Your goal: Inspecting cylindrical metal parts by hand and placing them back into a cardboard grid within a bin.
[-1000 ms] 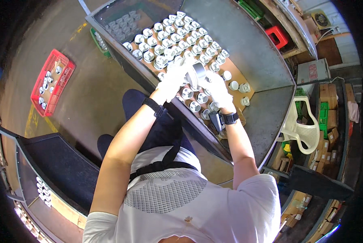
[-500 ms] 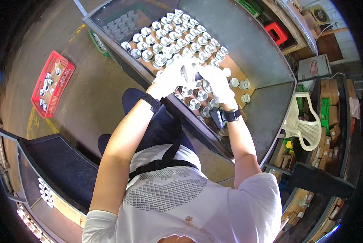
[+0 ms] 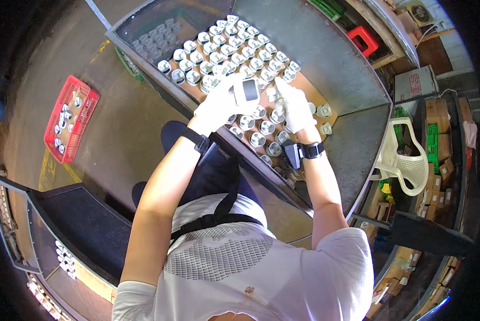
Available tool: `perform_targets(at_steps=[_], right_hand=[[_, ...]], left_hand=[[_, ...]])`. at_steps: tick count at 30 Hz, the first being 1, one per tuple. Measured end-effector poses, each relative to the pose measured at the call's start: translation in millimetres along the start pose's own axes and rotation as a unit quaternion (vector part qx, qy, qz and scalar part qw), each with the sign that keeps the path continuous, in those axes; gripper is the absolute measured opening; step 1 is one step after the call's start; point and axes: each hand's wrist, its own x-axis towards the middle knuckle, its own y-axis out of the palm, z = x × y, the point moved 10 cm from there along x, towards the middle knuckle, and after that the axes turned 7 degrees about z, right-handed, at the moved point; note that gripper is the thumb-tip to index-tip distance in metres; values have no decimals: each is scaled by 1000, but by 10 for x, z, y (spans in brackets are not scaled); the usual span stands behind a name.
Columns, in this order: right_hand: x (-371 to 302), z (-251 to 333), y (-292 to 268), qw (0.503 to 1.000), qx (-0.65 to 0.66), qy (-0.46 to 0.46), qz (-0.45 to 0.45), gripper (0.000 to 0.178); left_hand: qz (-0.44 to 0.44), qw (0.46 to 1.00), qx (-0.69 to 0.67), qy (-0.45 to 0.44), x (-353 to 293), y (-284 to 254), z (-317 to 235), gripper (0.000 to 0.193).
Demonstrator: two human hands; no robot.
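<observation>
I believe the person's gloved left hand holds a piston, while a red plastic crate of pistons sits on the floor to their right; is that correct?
Not quite: the red plastic crate of pistons sits on the floor to their left, as the head view shows. The gloved left hand does hold a piston.

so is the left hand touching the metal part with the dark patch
Touching: head view shows the left hand gripping the metal part from the left.

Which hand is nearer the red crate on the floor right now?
Left. The left hand, holding a metal part, is to the right of the red crate; the right hand is farther right, over the metal pieces in the open bin.
</observation>
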Motion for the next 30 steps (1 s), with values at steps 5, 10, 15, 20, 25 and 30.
perform_targets(at_steps=[5, 10, 15, 20, 25, 30], right_hand=[[-76, -43, -24, 993, 99, 41, -40, 35], [-64, -143, -78, 996, 70, -5, -59, 31], [83, -504, -157, 993, -77, -61, -60, 30], [56, 249, 412, 958, -238, -145, -76, 27], [121, 293, 722, 887, -375, -265, -55, 24], [145, 255, 535, 920, -283, -245, -119, 19]], left_hand=[[-26, 999, 40, 23, -35, 0, 17, 67], [28, 934, -340, -103, -33, 179, 290, 59], [-2, 908, -405, -105, -39, 179, 314, 55], [-1, 941, -332, -73, -49, 103, 329, 48], [-31, 883, -457, -98, -88, 204, 527, 45], [-30, 948, -312, -47, -75, 110, 446, 46]])
